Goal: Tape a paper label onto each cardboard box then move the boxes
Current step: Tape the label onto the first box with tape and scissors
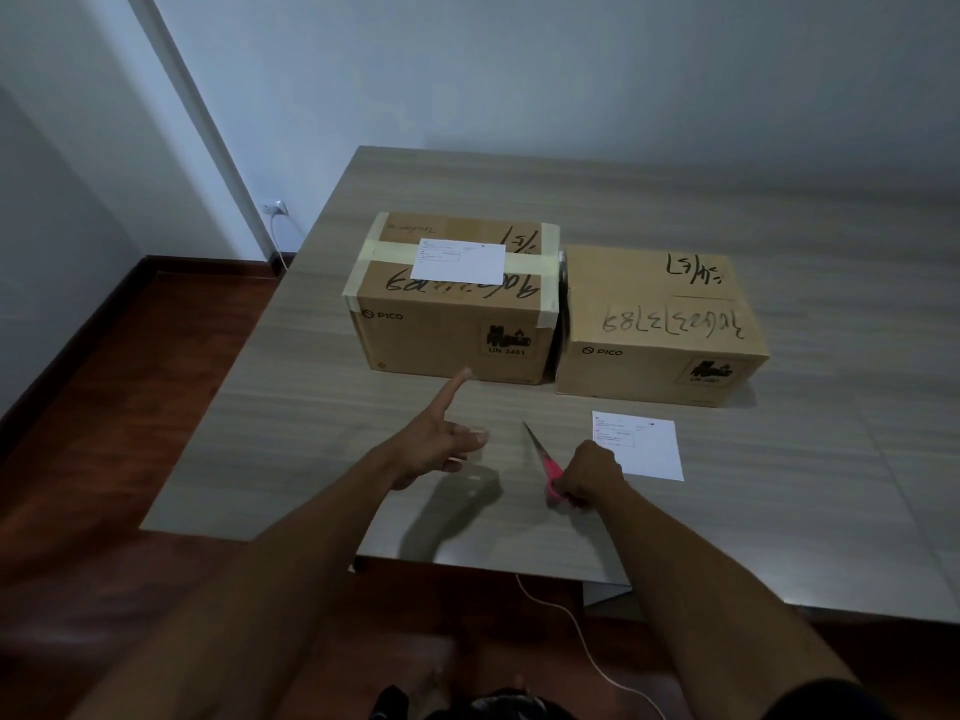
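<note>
Right hand point(587, 472) around pink-handled pointed scissors point(545, 462)

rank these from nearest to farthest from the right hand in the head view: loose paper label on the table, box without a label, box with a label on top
From the right hand, which grips pink scissors:
1. Loose paper label, on the table just right of the hand, its near corner at the knuckles.
2. Box without a label, ahead and slightly right.
3. Box with a label on top, ahead and to the left.

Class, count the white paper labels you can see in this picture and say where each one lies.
2. One paper label sits on top of the left cardboard box; the other label lies flat on the table before the right box, beside the right hand. None seems hidden.
</note>
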The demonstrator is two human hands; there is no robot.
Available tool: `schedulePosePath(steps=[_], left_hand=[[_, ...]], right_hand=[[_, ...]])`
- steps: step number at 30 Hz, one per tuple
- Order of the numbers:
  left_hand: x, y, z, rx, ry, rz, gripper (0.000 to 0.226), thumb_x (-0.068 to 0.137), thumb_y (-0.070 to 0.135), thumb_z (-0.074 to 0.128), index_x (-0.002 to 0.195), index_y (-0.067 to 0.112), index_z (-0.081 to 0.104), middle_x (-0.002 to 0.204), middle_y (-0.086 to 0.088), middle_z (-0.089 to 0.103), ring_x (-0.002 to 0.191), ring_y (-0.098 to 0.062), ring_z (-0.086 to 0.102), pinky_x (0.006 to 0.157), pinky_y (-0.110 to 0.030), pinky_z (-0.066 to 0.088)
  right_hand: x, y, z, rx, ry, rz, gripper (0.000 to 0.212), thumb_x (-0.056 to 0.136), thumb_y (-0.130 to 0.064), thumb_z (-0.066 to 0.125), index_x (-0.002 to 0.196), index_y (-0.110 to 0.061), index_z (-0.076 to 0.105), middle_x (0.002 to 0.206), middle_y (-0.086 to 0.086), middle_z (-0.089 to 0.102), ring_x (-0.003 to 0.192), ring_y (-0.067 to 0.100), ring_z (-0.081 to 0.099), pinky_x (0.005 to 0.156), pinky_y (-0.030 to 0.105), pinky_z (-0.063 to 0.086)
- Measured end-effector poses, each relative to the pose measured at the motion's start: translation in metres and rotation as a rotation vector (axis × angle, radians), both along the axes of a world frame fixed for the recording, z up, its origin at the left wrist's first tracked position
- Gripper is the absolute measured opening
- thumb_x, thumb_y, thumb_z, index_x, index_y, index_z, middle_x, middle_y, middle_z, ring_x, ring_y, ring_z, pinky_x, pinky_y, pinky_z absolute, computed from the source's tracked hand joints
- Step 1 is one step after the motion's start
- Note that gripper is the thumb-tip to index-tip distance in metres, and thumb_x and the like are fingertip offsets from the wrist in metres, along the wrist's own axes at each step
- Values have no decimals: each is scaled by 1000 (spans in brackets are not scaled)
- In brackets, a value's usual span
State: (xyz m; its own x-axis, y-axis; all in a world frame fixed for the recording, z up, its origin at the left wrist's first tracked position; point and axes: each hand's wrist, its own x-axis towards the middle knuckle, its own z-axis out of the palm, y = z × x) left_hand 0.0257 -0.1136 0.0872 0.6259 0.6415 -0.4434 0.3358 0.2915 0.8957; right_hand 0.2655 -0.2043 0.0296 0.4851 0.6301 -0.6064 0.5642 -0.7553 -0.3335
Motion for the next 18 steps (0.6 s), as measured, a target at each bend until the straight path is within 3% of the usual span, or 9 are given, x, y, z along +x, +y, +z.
schedulePosePath(steps=[2,4,8,10,12,15,18], left_hand=[[0,-2,-2,-5,-21,20,96,93,16,76,151,66,17,92,-15,56,87,-25,54,80,-36,53],[0,-4,-2,-8,-45,33,98,94,17,75,152,65,13,89,-14,53,86,-25,54,80,-36,52],[5,-8,0,11,-69,47,98,95,20,74,152,65,9,90,-13,51,86,-24,55,80,-34,53],[7,-9,2,30,-62,47,97,96,21,73,152,66,8,90,-19,55,88,-24,57,82,-34,54],[10,-10,4,46,-53,42,97,96,21,73,152,66,6,99,-30,61,92,-25,63,83,-35,54],[15,-12,9,67,-61,18,98,97,20,71,154,64,3,90,-19,55,88,-22,62,82,-36,53],[20,-13,14,83,-67,14,98,98,20,70,154,63,2,82,-10,56,81,-13,63,81,-36,52]], right_hand=[[-6,-6,-14,13,19,-48,36,64,-8,91,77,-7,58,73,9,66,61,21,72,57,36,63],[-9,-10,-24,9,0,-35,39,62,-14,93,75,-8,57,76,9,67,68,23,71,56,33,61],[-11,-10,-41,-19,17,-30,47,56,-19,98,85,-5,64,90,16,73,80,29,75,70,45,65],[-12,-2,-34,29,3,-65,37,68,-18,90,91,-5,64,96,15,71,88,32,72,74,43,63],[-15,12,-13,187,23,-135,17,84,-20,77,87,-8,65,92,13,69,82,30,67,69,35,54],[-24,37,26,534,353,-284,10,93,-17,72,85,-12,74,73,2,68,69,18,58,65,29,45],[-31,52,61,675,625,-304,16,96,-20,71,93,-5,75,55,-5,48,55,11,40,54,26,34]])
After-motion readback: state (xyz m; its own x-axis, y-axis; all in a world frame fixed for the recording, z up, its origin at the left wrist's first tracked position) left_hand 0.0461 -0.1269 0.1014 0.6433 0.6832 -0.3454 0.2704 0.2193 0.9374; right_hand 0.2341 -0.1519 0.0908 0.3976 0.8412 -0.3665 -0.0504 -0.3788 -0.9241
